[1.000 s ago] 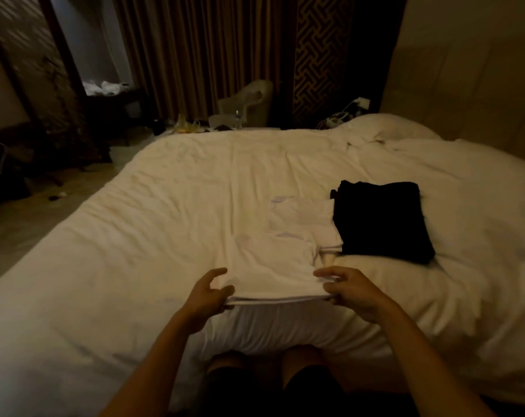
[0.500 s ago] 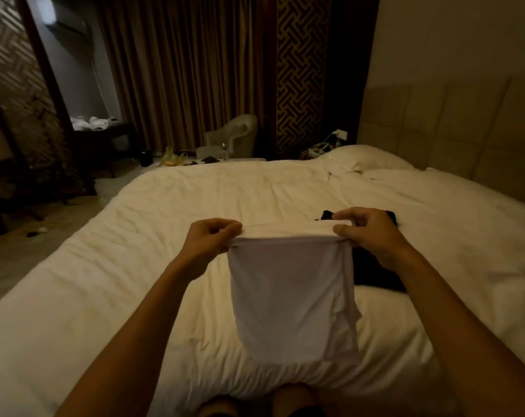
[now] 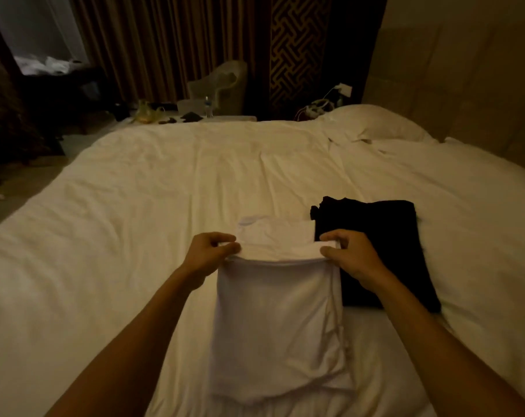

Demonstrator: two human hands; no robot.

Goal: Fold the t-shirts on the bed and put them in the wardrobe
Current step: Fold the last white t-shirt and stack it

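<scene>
Head view is showing your two bare forearms reaching forward over the near side of the bed (image 3: 120, 206). Between them the white t-shirt (image 3: 273, 326) is lying on the white cover, in the middle near you, and its near part is resting there with some wrinkles. You are holding it at a folded edge on its far side. Your left hand (image 3: 208, 257) is pinching the left corner of this fold between thumb and curled fingers, and your right hand (image 3: 350, 257) is pinching the right corner in the same way. A further part of the shirt is lying flat just behind the fold. A folded black garment (image 3: 381, 236) is lying just beside the shirt on its right, touching its edge, and your right wrist is passing over it. Farther away, a white pillow (image 3: 375, 124) is lying against the padded headboard (image 3: 465, 85). Beyond the bed, a pale chair (image 3: 222, 85) is standing before the brown curtains (image 3: 165, 40).
</scene>
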